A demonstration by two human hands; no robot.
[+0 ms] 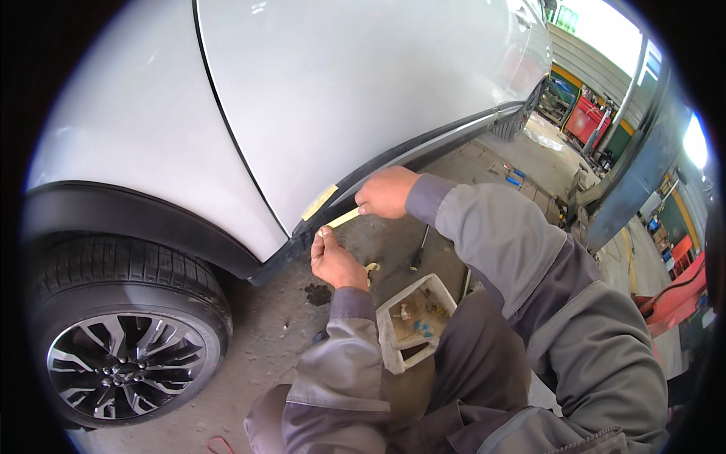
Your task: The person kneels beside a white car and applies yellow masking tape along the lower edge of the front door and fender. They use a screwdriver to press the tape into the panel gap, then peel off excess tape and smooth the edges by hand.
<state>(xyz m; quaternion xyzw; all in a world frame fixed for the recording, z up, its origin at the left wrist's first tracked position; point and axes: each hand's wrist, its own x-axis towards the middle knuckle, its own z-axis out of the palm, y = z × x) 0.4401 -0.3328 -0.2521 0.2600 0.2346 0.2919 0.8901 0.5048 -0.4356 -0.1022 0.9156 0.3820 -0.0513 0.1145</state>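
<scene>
A short strip of pale yellow masking tape (346,218) is stretched between my two hands, beside the lower edge of a white car door (333,83). My left hand (337,261) pinches the tape's near end. The far end is gripped between the fingers of my right hand (387,192), close to the black sill trim (393,157). Another piece of yellow tape (320,203) sticks along the door's bottom edge, just beyond the strip. Curled scraps of tape (371,268) show behind my left wrist.
A front wheel (125,363) stands at the left under a black arch trim. Between my knees and the car sits a dirty white plastic tray (389,344) with small parts inside. Blue-handled tools (514,175) lie on the floor farther right, near a blue lift post (628,166).
</scene>
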